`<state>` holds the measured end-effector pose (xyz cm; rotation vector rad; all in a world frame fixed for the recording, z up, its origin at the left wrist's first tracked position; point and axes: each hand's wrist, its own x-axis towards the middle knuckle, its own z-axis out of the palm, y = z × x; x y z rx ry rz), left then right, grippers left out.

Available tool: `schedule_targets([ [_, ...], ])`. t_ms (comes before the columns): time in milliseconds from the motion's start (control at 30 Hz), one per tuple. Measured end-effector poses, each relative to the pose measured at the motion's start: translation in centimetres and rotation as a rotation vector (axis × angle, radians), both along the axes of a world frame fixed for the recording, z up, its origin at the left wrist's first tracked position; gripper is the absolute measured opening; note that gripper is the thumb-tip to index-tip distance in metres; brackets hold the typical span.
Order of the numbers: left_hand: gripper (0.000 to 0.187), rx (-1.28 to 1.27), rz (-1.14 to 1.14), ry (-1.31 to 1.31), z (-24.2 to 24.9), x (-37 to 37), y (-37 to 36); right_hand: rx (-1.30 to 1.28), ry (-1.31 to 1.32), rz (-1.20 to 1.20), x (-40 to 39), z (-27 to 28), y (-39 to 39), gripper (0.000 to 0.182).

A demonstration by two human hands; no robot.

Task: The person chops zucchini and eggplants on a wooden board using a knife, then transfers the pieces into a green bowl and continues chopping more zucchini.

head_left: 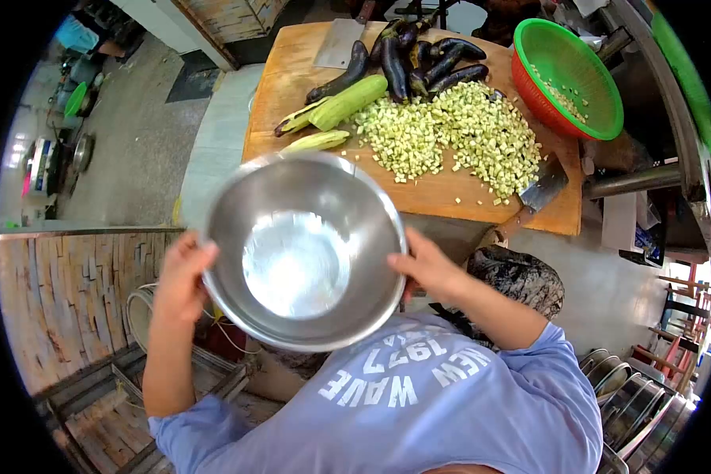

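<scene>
A large stainless steel bowl is held up between my hands, its inside facing me with nothing in it. My left hand grips the rim on one side, and my right hand grips the opposite rim. Beyond the bowl, a wide pile of diced eggplant lies on a wooden cutting board. Several dark whole eggplants are heaped at the back. Peeled eggplants lie to the left of the dice, one partly behind the bowl. A cleaver rests at the board's right edge.
A green colander inside a red one sits at the board's right corner with some dice inside. Another broad blade lies at the back left. Metal racks stand at lower left, and round pans at lower right.
</scene>
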<state>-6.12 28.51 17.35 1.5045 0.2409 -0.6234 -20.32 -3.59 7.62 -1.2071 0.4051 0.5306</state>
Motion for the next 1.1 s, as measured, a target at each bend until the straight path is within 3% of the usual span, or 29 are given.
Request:
schedule_targets([
  [67,0.027,0.139,-0.019,0.18,-2.1,-3.6,-0.8,0.009,0.24,0.077,-3.0,-4.4,0.6,0.041],
  [133,0.024,0.092,-0.03,0.384,-5.3,-4.9,-2.1,0.11,0.382,0.088,-5.2,-9.9,-0.2,0.03],
  [200,0.03,-0.018,-0.084,0.5,-12.4,-3.9,-2.2,0.06,0.592,0.007,-5.2,-14.5,-1.3,0.012],
  [233,0.034,0.256,-0.11,0.444,-13.5,-3.6,-4.4,-0.004,0.625,0.025,-5.0,-17.1,-2.2,0.02],
  [267,0.039,0.325,-0.336,0.356,-16.1,-2.5,-4.8,-0.074,0.658,0.041,-4.6,-19.2,-3.1,0.028],
  [300,0.041,0.511,-0.564,0.006,-18.1,-1.4,-5.5,-0.156,0.703,-0.042,-4.4,-20.7,-3.8,0.035],
  [333,0.037,0.794,-0.644,-0.657,-18.3,-1.1,-6.9,-0.237,0.744,-0.128,-4.1,-22.0,-4.4,0.041],
  [400,0.036,0.856,-0.531,-1.18,-18.6,2.2,-9.3,-0.429,0.726,-0.273,-4.2,-24.7,-5.2,0.049],
  [467,0.043,0.909,-0.41,-1.209,-16.9,5.9,-11.3,-0.648,0.599,-0.386,-5.8,-28.0,-5.5,0.052],
  [533,0.046,0.944,-0.338,-1.214,-16.9,8.9,-12.2,-0.805,0.49,-0.311,-9.9,-36.1,-8.2,0.059],
  [600,0.047,0.971,-0.328,-1.235,-16.7,11.1,-12.9,-0.839,0.483,-0.277,-9.1,-33.1,-8.9,0.062],
  [633,0.048,0.981,-0.362,-1.243,-16.8,11.7,-13.2,-0.793,0.543,-0.276,-8.5,-27.1,-8.4,0.059],
  [700,0.049,0.978,-0.394,-1.257,-17.4,12.7,-14.1,-0.86,0.481,-0.145,-9.1,-27.7,-9.5,0.054],
  [767,0.05,0.95,-0.391,-1.259,-18.2,12.7,-15.0,-0.959,0.431,0.033,-11.6,-34.1,-12.3,0.054],
  [800,0.052,0.946,-0.39,-1.248,-18.5,12.6,-15.4,-0.665,0.518,-0.285,-12.7,-36.7,-13.0,0.054],
  [900,0.056,0.954,-0.372,-1.219,-19.1,12.1,-16.0,-0.505,0.58,-0.395,-9.6,-26.9,-11.2,0.053],
  [933,0.058,0.972,-0.369,-1.198,-19.5,12.0,-15.8,-0.525,0.538,-0.403,-10.1,-28.4,-11.7,0.055],
  [1000,0.062,1.01,-0.366,-1.174,-19.9,11.6,-15.3,-0.635,0.419,-0.174,-11.1,-30.8,-12.8,0.058],
  [1067,0.061,1.056,-0.393,-1.112,-19.6,11.1,-14.8,-0.474,0.546,-0.345,-11.0,-28.3,-12.9,0.058],
  [1100,0.061,1.085,-0.392,-1.14,-20.2,11.0,-14.3,-0.582,0.53,-0.215,-11.1,-29.4,-13.3,0.055],
])
